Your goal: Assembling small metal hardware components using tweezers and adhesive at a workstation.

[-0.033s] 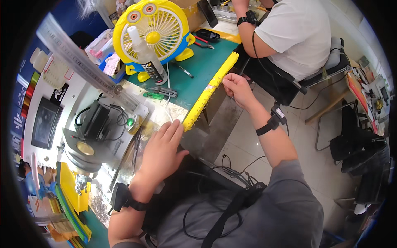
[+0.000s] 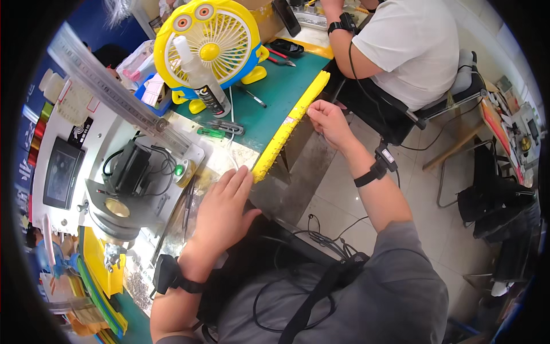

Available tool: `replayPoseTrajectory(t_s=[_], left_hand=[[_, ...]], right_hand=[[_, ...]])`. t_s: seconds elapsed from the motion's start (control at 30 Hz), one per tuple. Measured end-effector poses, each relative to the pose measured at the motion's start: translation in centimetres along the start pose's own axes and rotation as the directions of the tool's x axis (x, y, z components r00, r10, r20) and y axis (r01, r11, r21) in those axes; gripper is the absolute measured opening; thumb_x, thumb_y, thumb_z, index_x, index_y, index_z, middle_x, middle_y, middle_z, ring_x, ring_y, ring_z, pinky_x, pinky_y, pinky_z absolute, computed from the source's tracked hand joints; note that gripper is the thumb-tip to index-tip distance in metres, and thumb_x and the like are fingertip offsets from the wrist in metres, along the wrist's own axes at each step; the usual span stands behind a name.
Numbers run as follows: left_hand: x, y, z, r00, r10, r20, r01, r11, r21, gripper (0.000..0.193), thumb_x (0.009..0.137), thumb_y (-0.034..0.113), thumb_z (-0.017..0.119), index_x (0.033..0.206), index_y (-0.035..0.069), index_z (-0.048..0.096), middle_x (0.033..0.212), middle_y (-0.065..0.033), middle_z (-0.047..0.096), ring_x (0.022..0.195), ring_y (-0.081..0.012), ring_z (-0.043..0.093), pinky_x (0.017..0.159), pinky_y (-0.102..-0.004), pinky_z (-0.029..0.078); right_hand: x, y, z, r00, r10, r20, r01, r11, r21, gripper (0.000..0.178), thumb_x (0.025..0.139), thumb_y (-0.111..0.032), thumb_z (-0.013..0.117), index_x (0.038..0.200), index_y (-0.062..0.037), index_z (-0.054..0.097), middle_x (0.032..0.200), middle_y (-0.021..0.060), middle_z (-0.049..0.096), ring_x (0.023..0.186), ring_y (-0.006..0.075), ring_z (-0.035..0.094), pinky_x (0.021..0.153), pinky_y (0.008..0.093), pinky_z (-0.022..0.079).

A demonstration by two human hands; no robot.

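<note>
My left hand (image 2: 224, 207) lies palm down at the bench's near corner, fingers stretched out and thumb apart. Its fingertips are beside the near end of a long yellow strip (image 2: 303, 106), which runs along the bench edge and carries many small bits on its side. Close to the strip's middle, my right hand (image 2: 331, 123) is closed in a pinch, just off the bench edge. Whatever it may hold is too small or hidden to name. A white cable (image 2: 232, 150) runs over the bench towards my left fingers.
On the green mat (image 2: 281, 80) stand a yellow fan (image 2: 211, 51) and a clear bottle (image 2: 212, 97). Pliers (image 2: 281, 61) and a green-handled tool (image 2: 211, 132) lie nearby. A machine with a metal column (image 2: 109, 86) is at left. A seated person (image 2: 407, 51) works at far right.
</note>
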State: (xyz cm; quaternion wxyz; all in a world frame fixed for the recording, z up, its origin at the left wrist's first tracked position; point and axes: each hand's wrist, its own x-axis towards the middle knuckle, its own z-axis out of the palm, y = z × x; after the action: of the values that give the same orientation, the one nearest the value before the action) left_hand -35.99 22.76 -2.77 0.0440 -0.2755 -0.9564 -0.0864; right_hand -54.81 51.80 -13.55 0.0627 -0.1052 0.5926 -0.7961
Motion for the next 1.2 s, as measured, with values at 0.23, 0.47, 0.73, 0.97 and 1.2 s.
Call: replayPoseTrajectory(t_s=[0.23, 0.47, 0.73, 0.97, 1.2], left_hand=[[0.1, -0.2, 0.0, 0.999, -0.025, -0.027, 0.025, 1.000, -0.016, 0.072, 0.077, 0.021, 0.082, 0.139, 0.002, 0.052, 0.144, -0.0155, 0.053, 0.132, -0.0357, 0.050, 0.109, -0.0431, 0.043], [0.2, -0.1, -0.1, 0.999, -0.034, -0.018, 0.033, 0.999, -0.032, 0.073, 0.078, 0.024, 0.081, 0.141, 0.002, 0.052, 0.146, -0.0149, 0.053, 0.133, -0.0362, 0.050, 0.110, -0.0422, 0.043], [0.0, -0.1, -0.2, 0.999, -0.041, -0.020, 0.040, 0.998, -0.044, 0.073, 0.077, 0.024, 0.082, 0.141, 0.002, 0.053, 0.146, -0.0155, 0.053, 0.133, -0.0373, 0.050, 0.111, -0.0431, 0.042], [0.0, 0.0, 0.1, 0.999, -0.043, -0.012, 0.042, 0.998, -0.052, 0.074, 0.077, 0.024, 0.082, 0.142, 0.002, 0.052, 0.147, -0.0155, 0.052, 0.134, -0.0377, 0.049, 0.112, -0.0432, 0.041], [-0.2, 0.0, 0.1, 0.999, -0.047, -0.017, 0.046, 0.998, -0.046, 0.075, 0.077, 0.023, 0.082, 0.142, 0.001, 0.052, 0.147, -0.0159, 0.052, 0.134, -0.0374, 0.048, 0.112, -0.0433, 0.041]], right_hand=[[1.2, 2.6, -2.4, 0.999, 0.008, 0.053, -0.010, 0.999, 0.040, 0.009, 0.097, -0.012, 0.066, 0.092, -0.0068, 0.060, 0.070, -0.0080, 0.047, 0.053, 0.0014, 0.035, 0.049, 0.0210, 0.026], [0.3, 2.4, -4.8, 0.988, 0.111, 0.112, -0.119, 0.991, 0.065, 0.012, 0.096, -0.016, 0.067, 0.096, -0.0054, 0.061, 0.070, -0.0066, 0.048, 0.057, 0.0028, 0.041, 0.051, 0.0230, 0.033], [-3.9, -2.4, 2.0, 0.781, -0.615, 0.108, 0.444, 0.426, -0.788, 0.010, 0.083, -0.012, 0.075, 0.082, -0.0060, 0.067, 0.073, 0.0068, 0.062, 0.063, 0.0214, 0.061, 0.058, 0.0334, 0.047], [-2.9, -2.1, 3.5, 0.667, -0.712, 0.219, 0.543, 0.264, -0.797, 0.009, 0.078, -0.008, 0.077, 0.083, -0.0075, 0.071, 0.071, 0.0066, 0.061, 0.067, 0.0265, 0.062, 0.060, 0.0365, 0.050], [-2.6, -2.4, 4.0, 0.633, -0.707, 0.316, 0.591, 0.177, -0.787, 0.011, 0.079, -0.002, 0.076, 0.088, -0.0045, 0.073, 0.075, 0.0077, 0.064, 0.069, 0.0247, 0.063, 0.059, 0.0343, 0.049]])
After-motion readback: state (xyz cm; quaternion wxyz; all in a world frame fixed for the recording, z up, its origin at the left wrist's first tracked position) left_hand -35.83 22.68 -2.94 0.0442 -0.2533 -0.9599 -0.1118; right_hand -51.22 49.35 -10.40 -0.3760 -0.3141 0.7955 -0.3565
